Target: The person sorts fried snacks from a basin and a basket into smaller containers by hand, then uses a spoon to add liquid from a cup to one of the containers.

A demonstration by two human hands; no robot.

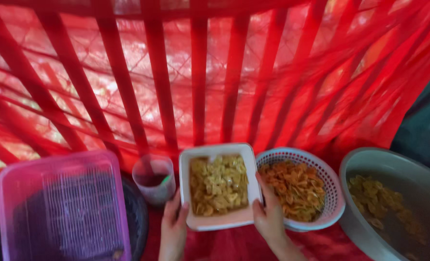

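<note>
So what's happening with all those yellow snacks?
A person grips a white rectangular tray of yellow chips, the left hand at its left edge, the right hand at its right edge. Beside it stand a round white basket of orange chips, a grey basin, a plastic cup and a pink crate.

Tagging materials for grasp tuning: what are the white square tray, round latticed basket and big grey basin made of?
White square tray: looks like matte plastic, thick rounded rim. White round latticed basket: moulded plastic, perforated wall. Large grey basin: probably plastic, possibly metal; dull smooth rim, too blurred to tell.
</note>
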